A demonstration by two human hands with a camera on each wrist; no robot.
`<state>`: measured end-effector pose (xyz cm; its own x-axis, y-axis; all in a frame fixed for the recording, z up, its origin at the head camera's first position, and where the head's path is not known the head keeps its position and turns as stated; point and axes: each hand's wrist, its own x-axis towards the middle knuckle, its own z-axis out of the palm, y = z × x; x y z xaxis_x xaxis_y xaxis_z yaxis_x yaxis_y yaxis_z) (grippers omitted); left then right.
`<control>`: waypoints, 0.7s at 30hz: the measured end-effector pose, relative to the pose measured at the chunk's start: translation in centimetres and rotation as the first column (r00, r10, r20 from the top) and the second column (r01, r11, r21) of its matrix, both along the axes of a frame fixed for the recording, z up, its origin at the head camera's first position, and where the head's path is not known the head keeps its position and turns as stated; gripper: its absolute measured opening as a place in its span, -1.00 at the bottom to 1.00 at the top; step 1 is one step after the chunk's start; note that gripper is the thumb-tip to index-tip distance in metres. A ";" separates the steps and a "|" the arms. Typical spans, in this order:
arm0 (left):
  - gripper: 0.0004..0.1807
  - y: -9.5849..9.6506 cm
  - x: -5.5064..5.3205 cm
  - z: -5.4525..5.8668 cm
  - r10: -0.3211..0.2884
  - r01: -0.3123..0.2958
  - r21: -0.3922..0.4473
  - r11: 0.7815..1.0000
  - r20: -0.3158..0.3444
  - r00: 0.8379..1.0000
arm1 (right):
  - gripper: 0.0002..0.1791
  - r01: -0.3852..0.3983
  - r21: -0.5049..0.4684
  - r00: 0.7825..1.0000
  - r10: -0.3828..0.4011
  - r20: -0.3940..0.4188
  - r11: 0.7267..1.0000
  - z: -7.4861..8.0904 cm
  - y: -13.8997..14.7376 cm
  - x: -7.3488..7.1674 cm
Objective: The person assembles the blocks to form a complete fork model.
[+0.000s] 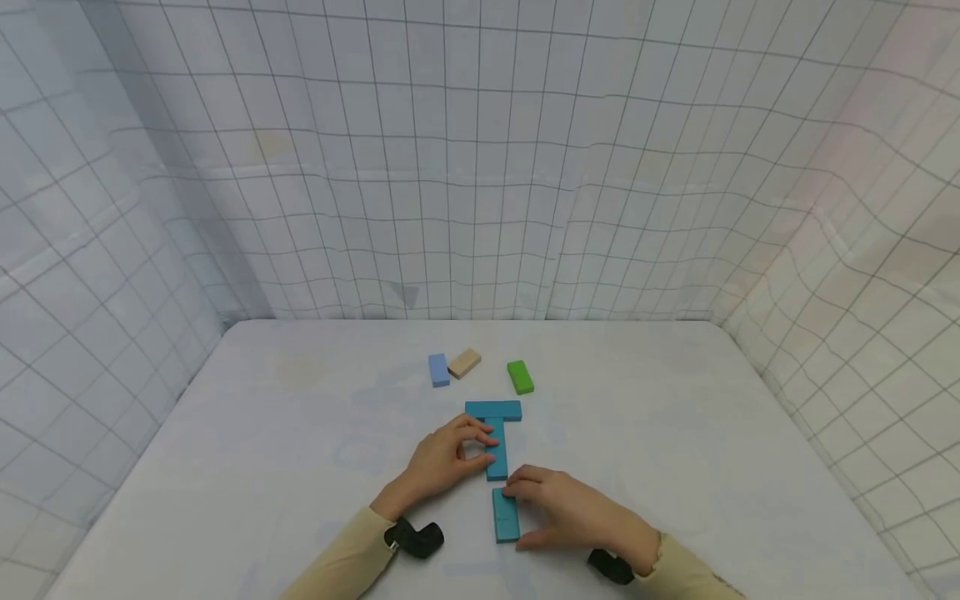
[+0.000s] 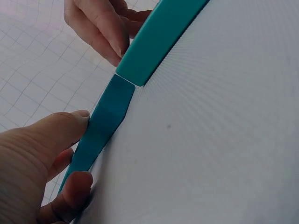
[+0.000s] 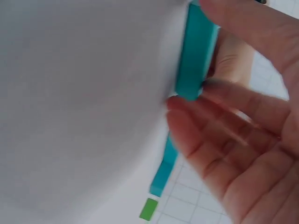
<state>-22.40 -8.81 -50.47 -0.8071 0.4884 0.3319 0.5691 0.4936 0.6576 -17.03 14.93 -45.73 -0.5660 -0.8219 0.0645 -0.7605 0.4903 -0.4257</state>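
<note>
Three teal blocks lie on the white table. The far block lies crosswise; the middle block runs toward me from it, like a T. My left hand pinches the middle block, thumb and fingertips on its long sides in the left wrist view. Nearer to me lies the third block, a narrow gap from the middle one. My right hand holds this near block, with the thumb by its near end and fingers at its far end. The fingers partly hide the blocks.
Beyond the teal blocks lie a light blue block, a plain wooden block and a green block. White grid-patterned curtains stand behind the table and on both sides. Black bands are on the wrists.
</note>
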 end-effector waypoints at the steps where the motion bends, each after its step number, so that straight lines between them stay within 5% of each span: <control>1: -0.79 0.0 0.0 0.0 0.000 0.000 0.000 1.000 -0.002 1.000 | -0.41 -0.015 -0.014 1.000 0.015 -0.006 1.000 -0.1 0.1 0.0; 10: -0.78 0.0 -0.2 0.1 0.004 -0.004 -0.002 1.000 -0.006 1.000 | -0.52 -0.074 -0.105 0.996 0.068 -0.063 0.992 -0.7 0.3 -0.7; 21: -0.78 0.0 0.0 0.1 0.006 -0.006 -0.010 1.000 0.014 1.000 | -0.51 -0.056 -0.080 0.995 0.050 -0.082 0.995 -0.9 -0.1 -0.9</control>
<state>-22.39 -8.82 -50.33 -0.8143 0.4869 0.3159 0.5571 0.5032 0.6606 -17.95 14.85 -46.64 -0.5122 -0.8406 0.1760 -0.8175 0.4143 -0.4001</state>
